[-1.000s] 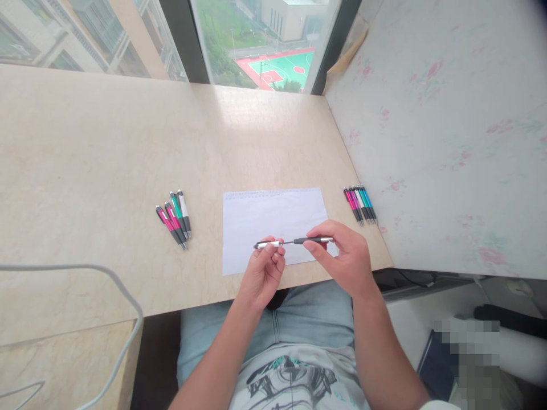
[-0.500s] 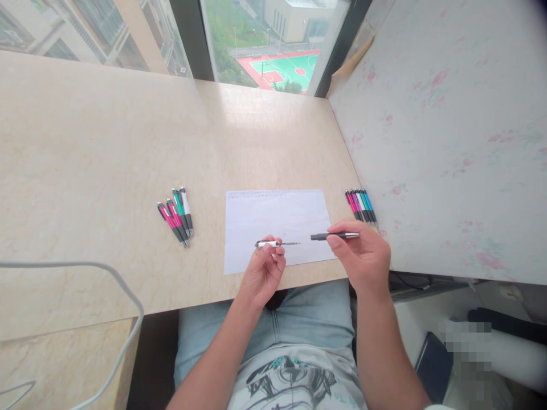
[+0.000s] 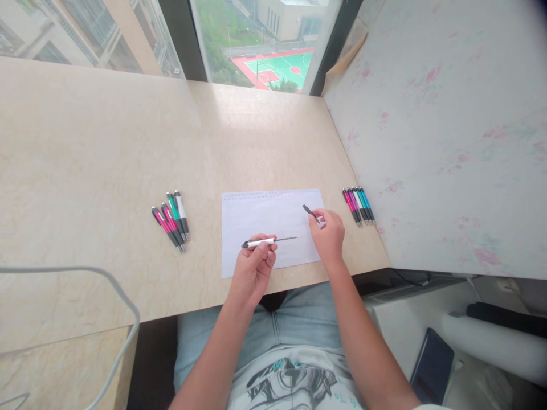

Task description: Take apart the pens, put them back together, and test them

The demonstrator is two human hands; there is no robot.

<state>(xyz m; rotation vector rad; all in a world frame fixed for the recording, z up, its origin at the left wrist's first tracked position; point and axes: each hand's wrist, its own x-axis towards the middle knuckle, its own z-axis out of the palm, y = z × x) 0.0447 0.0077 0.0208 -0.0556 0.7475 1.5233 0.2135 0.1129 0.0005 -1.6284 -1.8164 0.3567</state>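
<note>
Over the paper sheet [image 3: 265,219], the left hand [image 3: 254,267] pinches the white pen half [image 3: 258,243]; the right hand [image 3: 328,236] grips the black barrel [image 3: 309,210].

Pale marbled stone bench [image 3: 106,142] runs full width under window [image 3: 256,34]. Dark window post [image 3: 175,34] splits glass; second dark post at right corner. Outside, far below: green-and-red sports court [image 3: 277,65], trees, pale buildings [image 3: 64,28]. Soft daylight, faint sheen on bench near glass. Right side: wall [image 3: 448,114] in off-white paper with faded pink flowers. Grey cable [image 3: 123,296] loops over bench's near left edge. Lower right: white pipe [image 3: 491,347], dark flat slab [image 3: 431,364].
</note>
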